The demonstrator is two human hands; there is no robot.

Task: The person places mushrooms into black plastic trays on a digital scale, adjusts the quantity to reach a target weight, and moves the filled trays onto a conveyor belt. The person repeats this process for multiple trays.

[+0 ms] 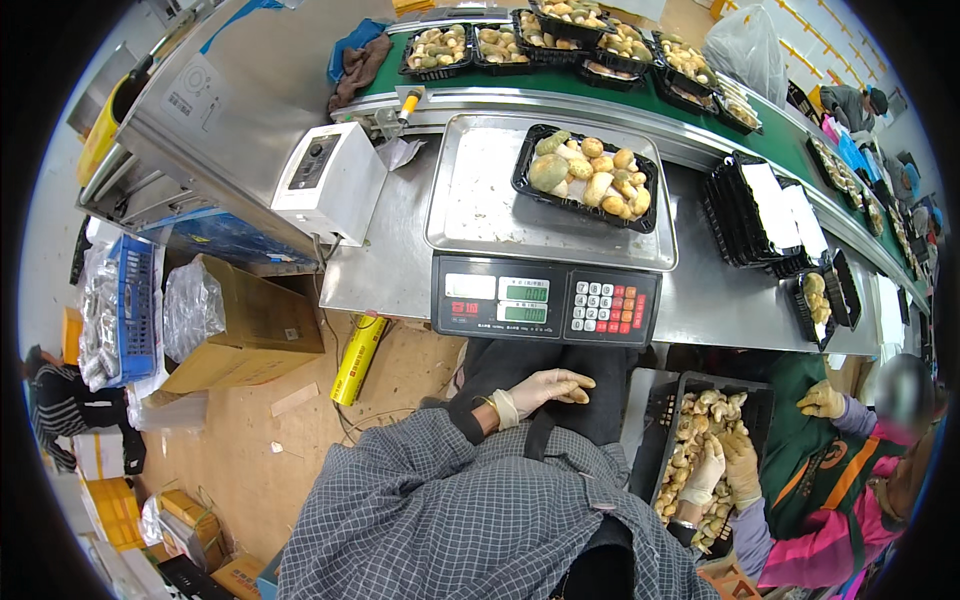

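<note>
My left hand point(547, 391), in a pale glove, rests over my lap with its fingers loosely together and nothing visible in it. Down at the right, my right hand point(705, 474), also gloved, reaches into a black plastic crate point(761, 405) of mushrooms point(686, 427); its fingertips are among them beside a co-worker's gloved hand, and whether it grips one is unclear. Ahead, a black plastic tray point(523, 184) of mushrooms point(600, 187) sits on the steel pan point(480, 195) of a digital weighing scale point(555, 334).
Filled trays stand on a green conveyor belt point(487, 84) behind the scale. Stacked black trays point(739, 217) are at the right of the steel table point(375, 277). A white control box point(330, 180) stands left. A co-worker point(832, 480) sits close at the right.
</note>
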